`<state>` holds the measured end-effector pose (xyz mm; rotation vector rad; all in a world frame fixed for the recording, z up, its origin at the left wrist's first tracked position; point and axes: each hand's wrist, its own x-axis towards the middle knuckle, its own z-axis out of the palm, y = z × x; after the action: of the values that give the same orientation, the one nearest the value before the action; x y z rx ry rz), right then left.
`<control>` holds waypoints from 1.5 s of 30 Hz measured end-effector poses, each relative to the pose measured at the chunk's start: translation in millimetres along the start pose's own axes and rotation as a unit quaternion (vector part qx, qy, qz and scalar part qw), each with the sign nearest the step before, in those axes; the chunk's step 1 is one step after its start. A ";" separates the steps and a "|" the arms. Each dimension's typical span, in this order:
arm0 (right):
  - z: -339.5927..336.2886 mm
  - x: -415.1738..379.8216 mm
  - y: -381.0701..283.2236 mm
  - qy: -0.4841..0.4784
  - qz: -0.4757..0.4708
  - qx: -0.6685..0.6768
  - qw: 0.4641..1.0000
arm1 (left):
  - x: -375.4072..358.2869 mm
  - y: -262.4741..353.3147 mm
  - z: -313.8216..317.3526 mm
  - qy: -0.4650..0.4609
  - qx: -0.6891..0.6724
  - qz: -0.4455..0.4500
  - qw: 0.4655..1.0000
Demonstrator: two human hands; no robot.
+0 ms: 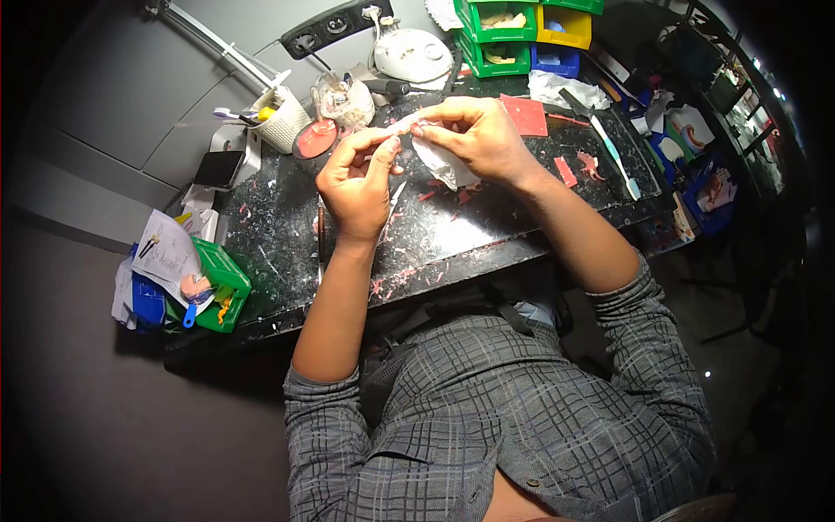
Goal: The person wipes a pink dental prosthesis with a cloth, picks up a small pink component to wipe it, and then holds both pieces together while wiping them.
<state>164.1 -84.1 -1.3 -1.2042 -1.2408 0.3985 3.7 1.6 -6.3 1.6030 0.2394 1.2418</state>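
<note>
Both my hands are raised over the dark speckled worktop (435,235). My left hand (358,183) pinches one end of a small pale pink piece (402,127) between thumb and fingers. My right hand (474,135) grips the other end of that piece and also holds a crumpled white tissue (439,165) hanging under the palm. The exact shape of the pink piece is too small to tell. A thin metal tool (393,198) lies on the worktop just below my left hand.
Green, yellow and blue bins (522,35) stand at the back. A white basket with tools (283,122), a round pink dish (315,139), a phone (217,168) and a power strip (335,26) sit at back left. A toothbrush (613,152) and red wax scraps lie at right.
</note>
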 end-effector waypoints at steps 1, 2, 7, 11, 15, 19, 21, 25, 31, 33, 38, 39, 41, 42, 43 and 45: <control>0.2 0.0 0.0 -0.001 0.000 -0.001 1.000 | -0.2 1.4 1.0 0.003 -0.003 -0.004 1.000; 0.4 -0.1 0.5 -0.001 0.000 -0.002 1.000 | -0.4 2.0 1.6 0.006 -0.007 -0.008 1.000; 0.5 -0.3 1.2 -0.002 0.019 -0.010 1.000 | -1.3 1.4 2.0 0.006 0.010 0.001 1.000; 0.2 -0.6 0.7 -0.002 0.019 -0.020 1.000 | -1.6 0.7 1.6 0.004 0.014 0.004 1.000; -0.1 -0.2 1.2 -0.014 0.027 -0.004 1.000 | -2.0 2.2 1.1 0.001 0.007 -0.006 1.000; -1.2 -0.2 -2.6 -0.048 0.045 0.044 0.997 | 0.2 5.4 1.0 0.014 -0.013 -0.005 1.000; -1.6 0.4 -4.3 -0.063 0.048 0.057 0.995 | 0.5 5.7 0.8 0.016 -0.004 -0.003 1.000; -2.8 1.5 -0.7 -0.093 0.054 0.081 0.991 | -0.1 -0.1 -1.1 -0.008 0.010 -0.008 1.000; -2.5 1.2 -8.0 -0.102 0.044 0.126 0.986 | 1.2 0.2 -1.4 -0.008 -0.007 -0.024 1.000; -6.4 0.8 -9.4 -0.093 0.042 0.113 0.988 | 2.3 -0.4 -2.2 -0.006 -0.018 -0.030 0.999; -9.0 1.9 -12.5 -0.052 0.057 0.080 0.994 | 4.9 -3.4 -7.4 -0.003 -0.057 -0.080 0.995; -7.8 1.7 -12.8 -0.051 0.057 0.080 0.994 | 4.9 -3.4 -7.8 -0.003 -0.058 -0.080 0.995; -5.7 1.7 -11.7 -0.057 0.065 0.087 0.992 | 4.9 -3.1 -8.1 -0.018 -0.058 -0.100 0.993; -5.2 1.8 -9.8 -0.057 0.065 0.087 0.992 | 4.6 -3.0 -7.8 -0.018 -0.058 -0.100 0.993; -4.7 2.2 -7.2 -0.060 0.057 0.089 0.993 | 4.2 -2.9 -7.2 -0.024 -0.053 -0.099 0.993; -4.5 2.2 -6.0 -0.063 0.050 0.092 0.993 | 3.6 -3.4 -7.2 -0.029 -0.049 -0.098 0.994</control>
<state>166.6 -86.9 5.5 -1.0981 -1.2254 0.6568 1.0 9.8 -7.6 1.4916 0.2870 1.0401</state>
